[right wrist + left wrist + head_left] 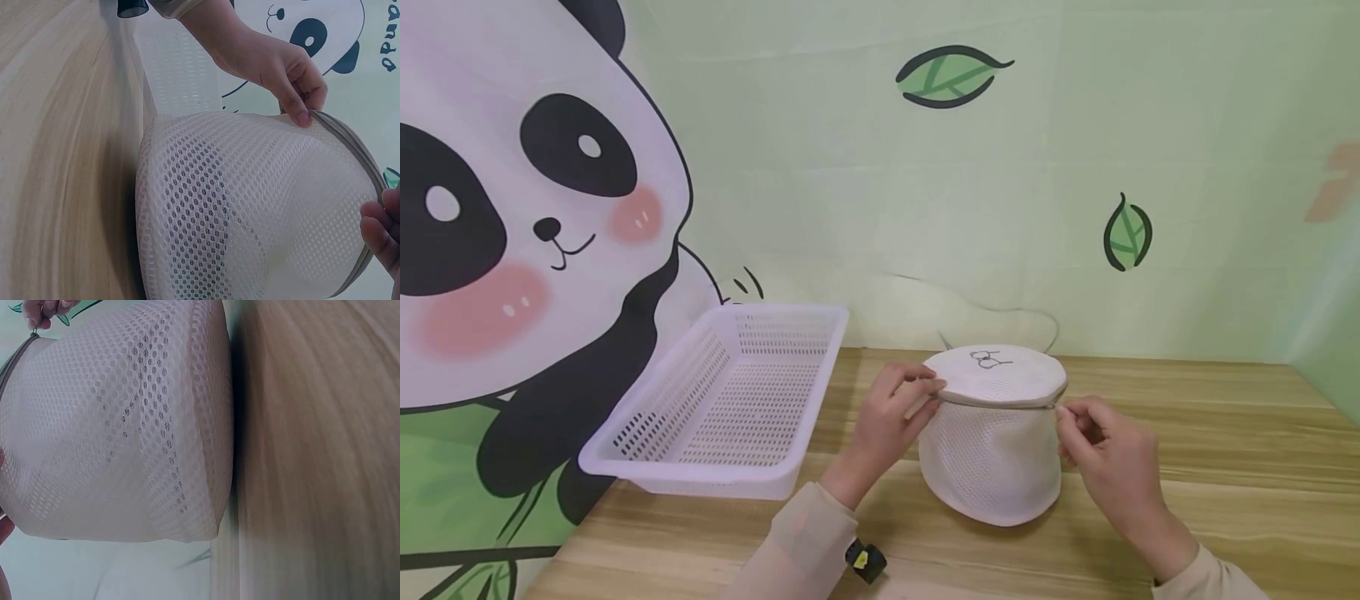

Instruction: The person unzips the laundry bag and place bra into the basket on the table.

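A white mesh laundry bag (992,467) stands upright on the table, its round lid (1030,371) lying over the top with a small line drawing on it. A grey zipper (359,153) runs round the rim below the lid. At the rim's left side my left hand (891,417) pinches the edge between thumb and fingers, as the right wrist view also shows. My right hand (1108,446) pinches the zipper pull (34,332) at the front right of the rim. Dark patches show through the mesh (194,206); what makes them cannot be told.
Left of the bag sits a white plastic basket (707,487) with slotted walls. A small black object with a yellow mark (867,560) is by my left sleeve. Behind the wooden table (1225,467) hangs a green backdrop (820,167) with a panda and leaves.
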The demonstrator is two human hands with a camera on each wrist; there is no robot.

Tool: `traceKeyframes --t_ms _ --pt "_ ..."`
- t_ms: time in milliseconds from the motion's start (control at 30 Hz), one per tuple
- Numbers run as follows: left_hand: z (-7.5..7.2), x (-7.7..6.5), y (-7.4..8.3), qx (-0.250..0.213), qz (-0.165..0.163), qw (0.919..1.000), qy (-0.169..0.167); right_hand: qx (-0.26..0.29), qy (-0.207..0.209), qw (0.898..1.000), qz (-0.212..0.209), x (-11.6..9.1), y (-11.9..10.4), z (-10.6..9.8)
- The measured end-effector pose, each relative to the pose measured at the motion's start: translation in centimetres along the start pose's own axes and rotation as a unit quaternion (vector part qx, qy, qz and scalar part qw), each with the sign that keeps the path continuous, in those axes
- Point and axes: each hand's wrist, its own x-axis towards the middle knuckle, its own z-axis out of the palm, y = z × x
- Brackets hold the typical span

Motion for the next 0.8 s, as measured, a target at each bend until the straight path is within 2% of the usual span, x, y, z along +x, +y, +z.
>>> traceKeyframes --t_ms 300,567,800 --pt "0.27 -0.23 -0.2 -0.003 -0.022 0.9998 -0.003 0.017 -0.006 1.0 0.002 -0.18 -0.27 0.18" --pt "0.36 -0.28 -0.21 -0.008 -0.024 0.9997 0.003 0.026 -0.01 1.0 0.0 -0.39 -0.55 0.34" --pt "0.29 -0.16 0.13 0.007 -0.034 0.9993 -0.01 0.025 -0.017 1.0 0.0 -0.57 -0.7 0.41"
